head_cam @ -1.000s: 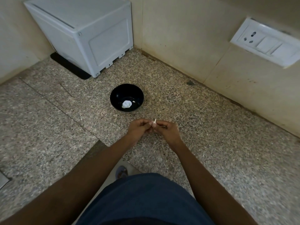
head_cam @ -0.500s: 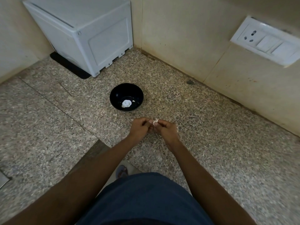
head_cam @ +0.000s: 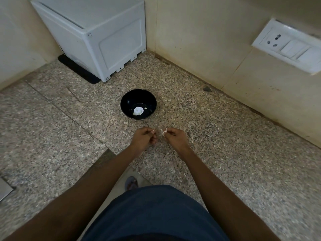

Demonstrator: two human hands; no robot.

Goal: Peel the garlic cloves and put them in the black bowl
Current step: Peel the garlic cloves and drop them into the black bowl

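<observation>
On the speckled stone worktop, the black bowl (head_cam: 138, 103) sat mid-frame while, just below it, both hands (head_cam: 143, 140) (head_cam: 176, 138) pinched a garlic clove (head_cam: 163, 132), whose loosened skin could tear or drop outside the bowl.

We cannot tell what the small white piece (head_cam: 164, 132) pinched at the fingertips of the right hand (head_cam: 175, 138) is, clove or loose skin: it is too small. The left hand (head_cam: 143, 139) has its fingers curled, but whether they hold anything we cannot make out; a faint blur sits between the two hands. In the black bowl (head_cam: 126, 103) the white lump (head_cam: 138, 111) is too small for us to count cloves. At the right edge of the frame the switch plate (head_cam: 286, 47) is cut off. At the lower left edge a metal piece (head_cam: 4, 188) is cropped. The white box (head_cam: 97, 32) runs off the top.
</observation>
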